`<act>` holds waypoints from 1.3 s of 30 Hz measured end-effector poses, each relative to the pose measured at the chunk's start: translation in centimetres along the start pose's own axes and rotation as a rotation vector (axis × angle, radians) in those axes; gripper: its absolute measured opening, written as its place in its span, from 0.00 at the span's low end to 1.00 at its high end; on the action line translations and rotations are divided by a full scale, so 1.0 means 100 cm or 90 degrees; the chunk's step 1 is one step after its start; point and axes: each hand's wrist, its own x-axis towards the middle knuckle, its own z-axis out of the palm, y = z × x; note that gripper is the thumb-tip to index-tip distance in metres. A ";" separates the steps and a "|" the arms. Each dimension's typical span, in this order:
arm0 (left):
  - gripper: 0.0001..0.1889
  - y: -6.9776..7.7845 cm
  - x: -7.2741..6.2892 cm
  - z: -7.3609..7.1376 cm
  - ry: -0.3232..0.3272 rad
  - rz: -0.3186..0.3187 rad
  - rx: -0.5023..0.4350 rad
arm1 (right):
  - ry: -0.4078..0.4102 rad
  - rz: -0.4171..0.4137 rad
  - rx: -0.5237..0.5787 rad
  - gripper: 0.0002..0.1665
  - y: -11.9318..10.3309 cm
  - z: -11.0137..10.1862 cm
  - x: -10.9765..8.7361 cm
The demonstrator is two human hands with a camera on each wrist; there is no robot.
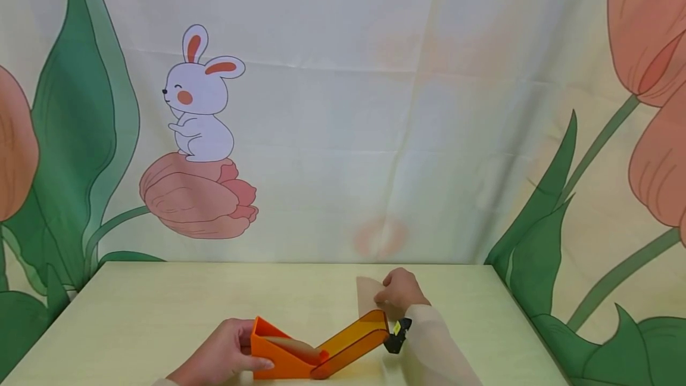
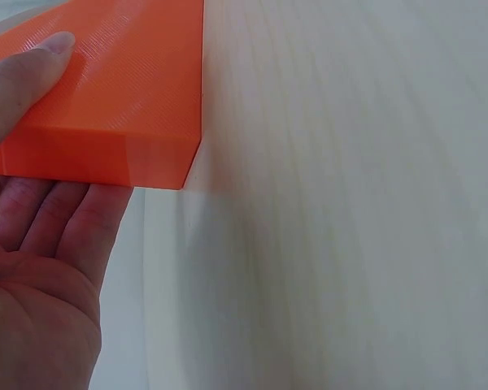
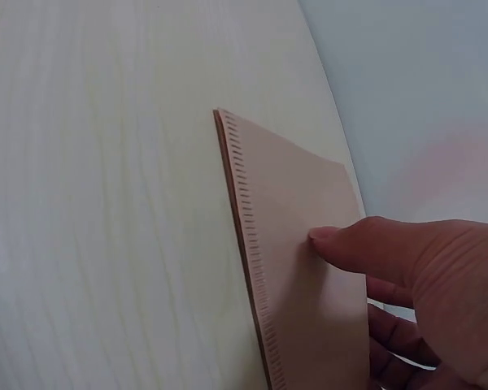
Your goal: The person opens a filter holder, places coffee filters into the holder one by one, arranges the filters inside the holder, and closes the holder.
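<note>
At the front of the table, my left hand grips an orange holder box by its left end. In the left wrist view the thumb lies on one broad face, the fingers on the opposite side. The box's see-through amber lid is swung open to the right. Brown paper shows inside the box. Farther back, my right hand pinches brown coffee filter paper with a crimped seam along one edge. Its thumb presses the near face; the other fingers are partly hidden behind.
The pale wooden table ends at a hanging cloth backdrop printed with a rabbit and tulips. A black camera on the right wrist sits close beside the raised lid's end.
</note>
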 end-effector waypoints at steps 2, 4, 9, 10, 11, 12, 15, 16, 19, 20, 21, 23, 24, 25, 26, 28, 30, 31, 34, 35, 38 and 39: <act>0.25 0.000 0.000 0.000 0.002 0.000 0.001 | 0.001 0.002 0.004 0.23 -0.001 0.000 0.000; 0.26 -0.001 0.000 0.000 0.002 -0.001 0.001 | 0.001 0.011 0.011 0.24 -0.002 0.001 0.000; 0.26 0.000 -0.001 0.000 0.002 -0.004 0.000 | 0.004 0.027 0.021 0.24 -0.002 0.003 0.000; 0.26 0.000 -0.001 0.000 0.004 -0.005 0.001 | 0.006 0.025 0.019 0.25 -0.002 0.004 0.001; 0.26 0.000 -0.002 0.000 0.005 -0.006 0.001 | 0.007 0.023 0.017 0.24 -0.002 0.004 0.001; 0.26 0.001 -0.002 0.000 0.006 -0.007 0.002 | 0.009 0.021 0.016 0.24 -0.001 0.004 0.001; 0.26 0.000 -0.002 0.000 0.008 -0.010 0.001 | 0.011 0.016 0.013 0.24 -0.001 0.005 0.002; 0.26 0.000 -0.001 0.000 0.008 -0.011 0.000 | 0.011 0.015 0.013 0.24 -0.001 0.005 0.002; 0.26 0.000 -0.001 0.001 0.005 -0.008 -0.001 | 0.007 0.017 0.017 0.24 -0.001 0.004 0.001; 0.26 0.000 -0.001 0.001 0.005 -0.008 -0.001 | 0.004 0.017 0.020 0.24 -0.002 0.004 0.001; 0.26 0.000 -0.001 0.001 0.004 -0.007 0.000 | 0.003 0.017 0.021 0.23 -0.002 0.004 0.001; 0.26 0.000 -0.001 0.001 0.004 -0.005 0.002 | 0.000 0.018 0.023 0.22 -0.002 0.004 0.000; 0.26 0.000 -0.001 0.001 0.004 -0.005 0.002 | 0.000 0.019 0.026 0.21 -0.003 0.004 0.000; 0.26 0.000 -0.001 0.001 0.005 -0.005 0.002 | -0.001 0.016 0.028 0.20 -0.003 0.004 -0.001; 0.26 0.001 -0.002 0.001 0.005 -0.005 0.002 | -0.001 0.016 0.030 0.20 -0.003 0.004 -0.001; 0.26 0.001 -0.002 0.001 0.005 -0.006 0.002 | 0.001 0.011 0.034 0.18 -0.004 0.004 -0.003; 0.27 0.001 -0.002 0.001 0.005 -0.006 0.004 | 0.004 0.009 0.041 0.16 -0.004 0.004 -0.004; 0.27 0.002 -0.002 0.001 0.006 -0.006 0.006 | 0.004 0.006 0.044 0.15 -0.004 0.004 -0.005; 0.27 0.002 -0.001 0.001 0.007 -0.005 0.010 | 0.005 -0.002 0.051 0.13 -0.003 0.004 -0.008; 0.26 0.002 -0.001 0.001 0.008 -0.004 0.010 | 0.005 -0.007 0.050 0.13 -0.003 0.004 -0.008; 0.26 0.001 -0.001 0.001 0.008 -0.003 0.009 | 0.005 -0.022 0.046 0.11 -0.002 0.004 -0.008; 0.26 0.001 -0.001 0.001 0.007 -0.001 0.009 | 0.005 -0.028 0.046 0.10 -0.002 0.004 -0.007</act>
